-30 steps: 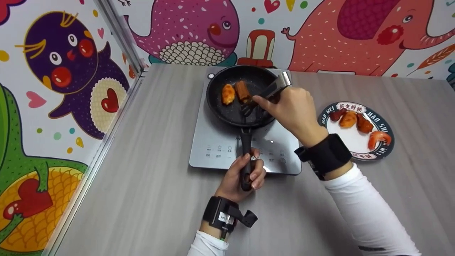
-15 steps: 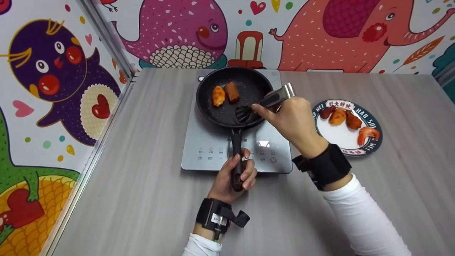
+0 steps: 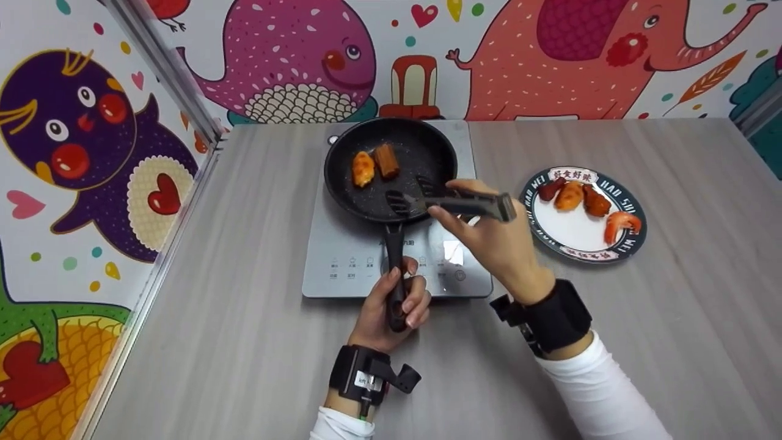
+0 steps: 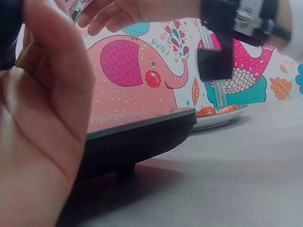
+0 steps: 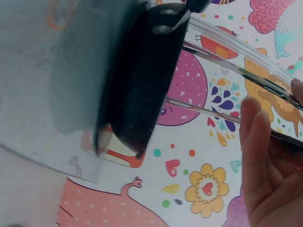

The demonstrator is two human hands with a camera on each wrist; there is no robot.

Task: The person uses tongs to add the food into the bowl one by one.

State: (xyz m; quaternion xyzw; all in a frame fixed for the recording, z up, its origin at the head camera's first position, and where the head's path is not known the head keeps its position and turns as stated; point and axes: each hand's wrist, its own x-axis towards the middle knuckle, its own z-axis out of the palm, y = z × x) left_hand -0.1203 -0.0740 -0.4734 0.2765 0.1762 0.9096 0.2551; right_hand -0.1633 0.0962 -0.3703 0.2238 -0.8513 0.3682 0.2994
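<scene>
Pinching probably light, springy black-and-silver tongs (image 3: 471, 204) mid-arm is the right hand (image 3: 502, 239), the left hand (image 3: 380, 313) gripping a long black pan handle (image 3: 395, 245).

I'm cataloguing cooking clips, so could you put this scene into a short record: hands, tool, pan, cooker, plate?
Left hand: grips the pan handle
Right hand: holds the tongs
Tongs: tips apart, over the pan; contact unclear
Pan: on the cooker
Pan contents: orange piece beside a brown ridged piece
Cooker: flat, silver, on the table
Plate: right of the cooker, holding a shrimp and three other food pieces
</scene>
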